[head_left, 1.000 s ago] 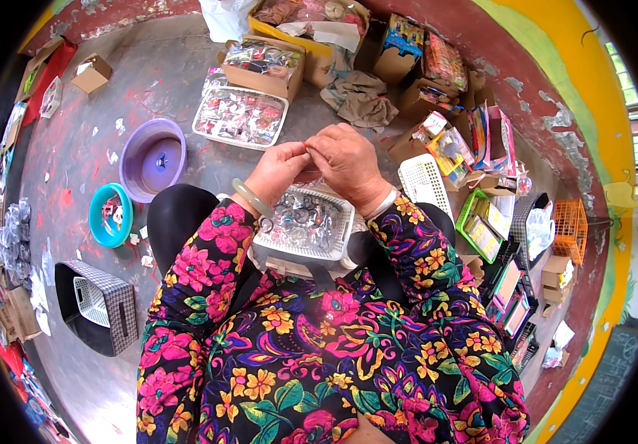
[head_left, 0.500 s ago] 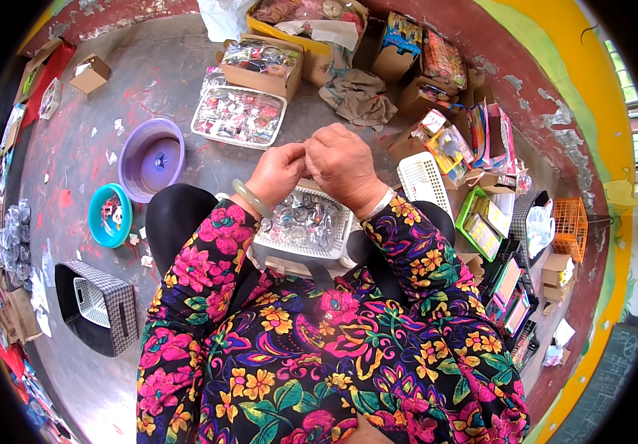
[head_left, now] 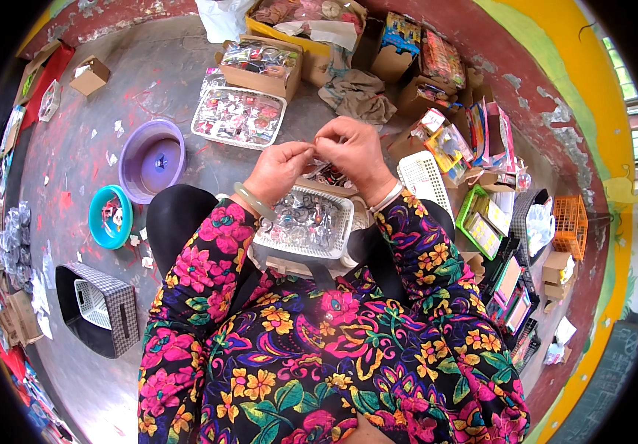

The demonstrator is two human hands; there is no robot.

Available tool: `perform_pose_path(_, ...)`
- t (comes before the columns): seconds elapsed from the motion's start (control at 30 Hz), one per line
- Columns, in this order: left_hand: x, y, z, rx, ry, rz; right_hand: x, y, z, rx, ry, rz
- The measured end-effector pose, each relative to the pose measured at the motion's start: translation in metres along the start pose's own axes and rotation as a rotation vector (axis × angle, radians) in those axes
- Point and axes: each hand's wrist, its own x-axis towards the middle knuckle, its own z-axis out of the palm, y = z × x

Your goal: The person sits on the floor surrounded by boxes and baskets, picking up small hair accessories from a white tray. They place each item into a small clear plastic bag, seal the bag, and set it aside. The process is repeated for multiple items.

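Note:
Above my lap, my left hand [head_left: 280, 172] and my right hand [head_left: 356, 154] meet with fingertips pinched close together. Whatever lies between the fingers is too small to name. Just below them a white plastic basket [head_left: 351, 222] stands at my lap, filled with small clear packets [head_left: 300, 222] that hold dark, ring-like pieces. Partly hidden behind my wrists, another container with small dark and red items [head_left: 328, 175] shows under the fingers. A pale bangle [head_left: 254, 200] circles my left wrist.
Ahead on the floor stand a white basket of pink and red packets [head_left: 239, 117] and a cardboard box [head_left: 262, 74]. To the left are a purple basin [head_left: 131, 177], a teal basin [head_left: 97, 231] and a checked bin [head_left: 120, 314]. Rightward stand a green basket [head_left: 461, 214] and an orange crate [head_left: 570, 229].
My right hand has shifted slightly right and opened its grip outward a little, so the fingertips now show apart from my left hand's. The container beneath is more visible.

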Motion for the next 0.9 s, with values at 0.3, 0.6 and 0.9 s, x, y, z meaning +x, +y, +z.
perform_pose_path(0.3, -0.001, 0.015, -0.003, -0.145, -0.026, -0.126, -0.002, -0.001, -0.035, 0.463, 0.071, 0.382)
perform_pose_path(0.6, 0.000, 0.013, -0.003, -0.231, -0.092, -0.132, -0.043, -0.003, -0.076, 0.598, 0.256, 0.434)
perform_pose_path(0.9, -0.004, 0.015, 0.001, -0.210, -0.162, -0.088, -0.189, 0.002, -0.189, 0.227, 0.531, 0.548)
